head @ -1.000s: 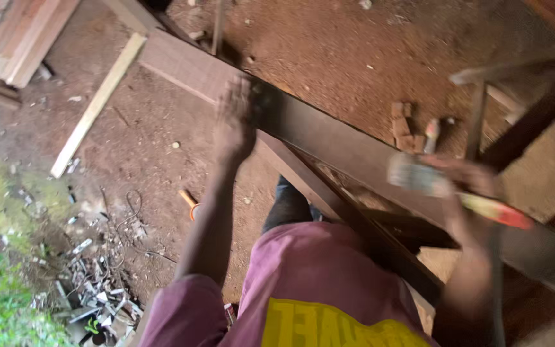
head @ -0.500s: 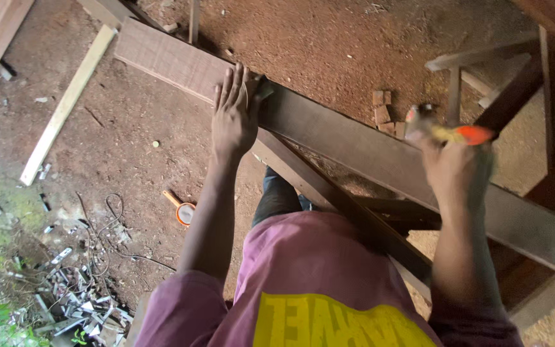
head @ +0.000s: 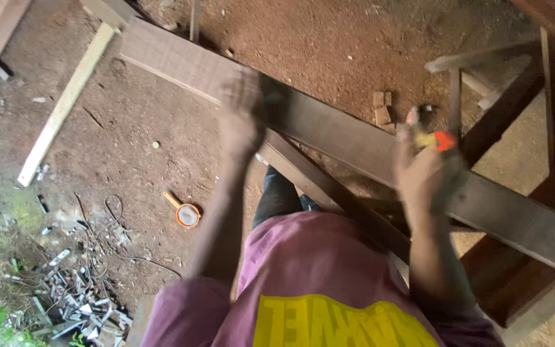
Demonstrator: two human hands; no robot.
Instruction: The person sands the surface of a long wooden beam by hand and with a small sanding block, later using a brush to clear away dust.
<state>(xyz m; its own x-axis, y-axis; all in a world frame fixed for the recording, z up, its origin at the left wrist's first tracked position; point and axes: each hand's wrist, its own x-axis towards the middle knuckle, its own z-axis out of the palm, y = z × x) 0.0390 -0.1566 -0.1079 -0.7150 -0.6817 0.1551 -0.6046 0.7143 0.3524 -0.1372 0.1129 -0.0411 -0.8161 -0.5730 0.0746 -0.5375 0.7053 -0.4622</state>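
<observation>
A long dark wooden plank (head: 342,138) runs diagonally from upper left to lower right above the dirt ground. My left hand (head: 242,112) lies flat on the plank, fingers spread and blurred. My right hand (head: 422,170) is above the plank further right, closed around a tool with an orange and yellow handle (head: 435,139). The tool's head is blurred. A narrower dark board (head: 329,193) crosses under the plank between my arms.
A pale wood strip (head: 65,103) lies on the dirt at left. A small orange round object (head: 186,214) sits on the ground. Scrap metal and wire (head: 72,295) pile at lower left. Small wood blocks (head: 381,108) and a wooden frame (head: 521,83) stand at right.
My left hand stays on the plank. My right hand with the tool has dropped slightly toward the plank, and the view has shifted a little.
</observation>
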